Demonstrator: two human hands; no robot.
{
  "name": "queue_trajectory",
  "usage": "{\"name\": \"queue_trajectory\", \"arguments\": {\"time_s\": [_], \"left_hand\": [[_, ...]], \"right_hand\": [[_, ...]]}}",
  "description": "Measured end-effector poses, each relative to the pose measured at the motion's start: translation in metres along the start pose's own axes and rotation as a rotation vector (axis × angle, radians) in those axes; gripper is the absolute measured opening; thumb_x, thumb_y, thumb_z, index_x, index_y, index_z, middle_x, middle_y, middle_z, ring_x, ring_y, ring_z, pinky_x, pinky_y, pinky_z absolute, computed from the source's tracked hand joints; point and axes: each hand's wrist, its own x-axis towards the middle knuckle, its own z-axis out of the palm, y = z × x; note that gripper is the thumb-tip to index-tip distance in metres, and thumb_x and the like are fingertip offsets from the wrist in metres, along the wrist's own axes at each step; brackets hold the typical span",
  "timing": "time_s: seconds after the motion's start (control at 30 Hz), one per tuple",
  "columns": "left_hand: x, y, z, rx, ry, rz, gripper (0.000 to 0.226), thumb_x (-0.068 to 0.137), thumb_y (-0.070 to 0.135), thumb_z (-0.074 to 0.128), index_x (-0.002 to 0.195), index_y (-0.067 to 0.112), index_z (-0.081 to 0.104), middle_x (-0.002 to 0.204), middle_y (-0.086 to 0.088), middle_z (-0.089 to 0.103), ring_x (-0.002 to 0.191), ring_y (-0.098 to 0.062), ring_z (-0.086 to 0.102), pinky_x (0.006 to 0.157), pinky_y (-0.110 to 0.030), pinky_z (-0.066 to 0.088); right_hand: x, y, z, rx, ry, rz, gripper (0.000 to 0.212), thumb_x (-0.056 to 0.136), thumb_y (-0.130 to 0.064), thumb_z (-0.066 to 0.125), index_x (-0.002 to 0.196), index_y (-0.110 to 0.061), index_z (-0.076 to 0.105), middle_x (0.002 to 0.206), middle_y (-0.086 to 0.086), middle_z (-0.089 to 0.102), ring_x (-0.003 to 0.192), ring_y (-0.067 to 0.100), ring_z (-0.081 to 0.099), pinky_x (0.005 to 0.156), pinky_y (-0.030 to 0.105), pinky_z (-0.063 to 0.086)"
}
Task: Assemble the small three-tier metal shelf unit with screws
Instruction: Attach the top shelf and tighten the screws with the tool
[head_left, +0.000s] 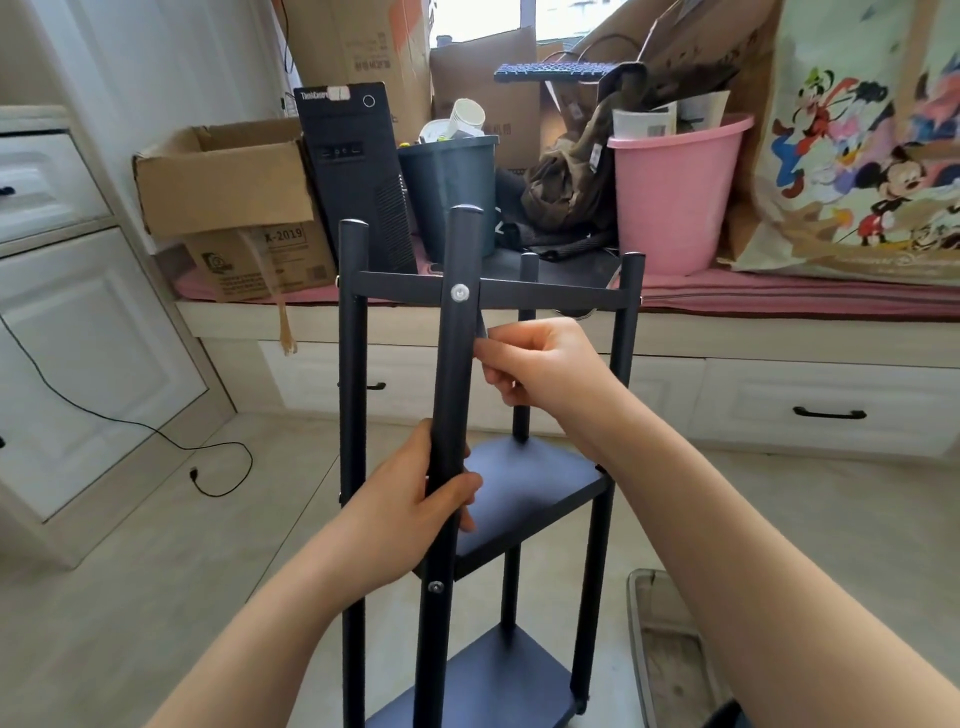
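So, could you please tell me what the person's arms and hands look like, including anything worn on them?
Both forearms are bare as far as the frame shows: no sleeves, watch, bracelet or gloves. The left hand and right hand carry no visible rings or markings. The fingernails look short and unpainted where they show.

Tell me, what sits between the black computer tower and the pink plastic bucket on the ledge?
In the head view, a dark grey plastic bin stuffed with paper cups sits between the black computer tower and pink plastic bucket, then a brown bag.
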Motion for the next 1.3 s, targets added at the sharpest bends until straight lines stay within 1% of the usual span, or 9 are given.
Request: {"name": "queue_trajectory", "arguments": {"time_s": [0.13,0.27,0.33,0.43,0.7,0.8,0.93,1.2,1.3], "left_hand": [[-0.001,0.000,0.000,-0.007,-0.002,-0.005,0.011,0.100,0.022,0.057,0.100,0.029,0.048,0.074,0.010,0.070,0.076,-0.013,0.072,0.074,-0.034,0.057],[-0.003,0.002,0.001,-0.006,-0.008,-0.001,0.012,0.099,0.021,0.057,0.099,0.028,0.048,0.074,0.009,0.069,0.076,-0.014,0.072,0.079,-0.041,0.059],[-0.003,0.004,0.001,-0.002,-0.017,-0.002,0.011,0.099,0.021,0.057,0.099,0.028,0.048,0.075,0.008,0.070,0.077,-0.015,0.072,0.080,-0.043,0.059],[-0.005,0.007,0.002,0.005,-0.026,-0.010,0.011,0.099,0.024,0.057,0.100,0.029,0.048,0.076,0.007,0.071,0.079,-0.015,0.072,0.080,-0.043,0.059],[-0.007,0.011,0.002,0.014,-0.031,-0.031,0.009,0.099,0.022,0.057,0.101,0.027,0.049,0.076,0.006,0.070,0.079,-0.014,0.072,0.077,-0.039,0.059],[-0.007,0.011,-0.001,0.015,-0.043,-0.034,0.007,0.100,0.021,0.056,0.102,0.024,0.049,0.077,0.004,0.070,0.080,-0.015,0.072,0.076,-0.037,0.058],[-0.009,0.011,-0.003,0.008,-0.040,-0.038,0.007,0.099,0.019,0.056,0.103,0.021,0.050,0.080,0.000,0.070,0.079,-0.015,0.072,0.074,-0.032,0.058],[-0.008,0.010,-0.006,0.014,-0.018,-0.070,0.007,0.099,0.019,0.056,0.102,0.022,0.051,0.080,-0.005,0.069,0.078,-0.014,0.072,0.075,-0.034,0.059],[-0.008,0.010,-0.006,0.011,-0.020,-0.075,0.007,0.099,0.020,0.056,0.102,0.022,0.051,0.080,-0.003,0.070,0.078,-0.014,0.072,0.077,-0.037,0.059]], "right_hand": [[0.001,0.003,-0.001,-0.006,0.044,-0.027,0.027,0.092,-0.018,0.065,0.070,-0.006,0.073,0.062,0.000,0.062,0.061,0.011,0.049,0.058,0.026,0.044],[0.003,0.008,0.002,-0.073,0.099,-0.101,0.024,0.091,-0.020,0.067,0.078,-0.001,0.075,0.076,0.029,0.062,0.063,0.029,0.046,0.061,0.034,0.042],[0.004,0.011,0.006,-0.107,0.133,-0.169,0.019,0.091,-0.015,0.067,0.081,-0.002,0.077,0.075,0.021,0.069,0.067,0.034,0.059,0.065,0.036,0.051],[0.005,0.016,0.014,-0.194,0.249,-0.281,0.014,0.090,-0.008,0.068,0.082,-0.005,0.078,0.064,-0.006,0.068,0.061,0.005,0.061,0.064,0.017,0.047],[0.014,0.032,0.035,-0.335,0.486,-0.474,0.018,0.087,-0.010,0.061,0.078,-0.006,0.076,0.064,0.003,0.067,0.058,0.019,0.056,0.059,0.022,0.044],[0.018,0.035,0.043,-0.294,0.557,-0.512,0.017,0.086,-0.009,0.062,0.074,-0.006,0.074,0.062,-0.001,0.061,0.057,0.017,0.049,0.056,0.014,0.036],[0.026,0.039,0.049,-0.273,0.607,-0.548,0.030,0.089,-0.018,0.057,0.071,0.001,0.070,0.065,0.014,0.064,0.060,0.034,0.055,0.056,0.038,0.044],[0.020,0.037,0.040,-0.188,0.414,-0.431,0.023,0.095,-0.005,0.059,0.075,0.002,0.068,0.067,0.010,0.061,0.063,0.020,0.049,0.062,0.030,0.042],[0.013,0.031,0.028,-0.076,0.275,-0.291,0.035,0.097,-0.007,0.056,0.064,-0.017,0.062,0.057,0.001,0.054,0.056,0.019,0.047,0.059,0.031,0.042]]}}
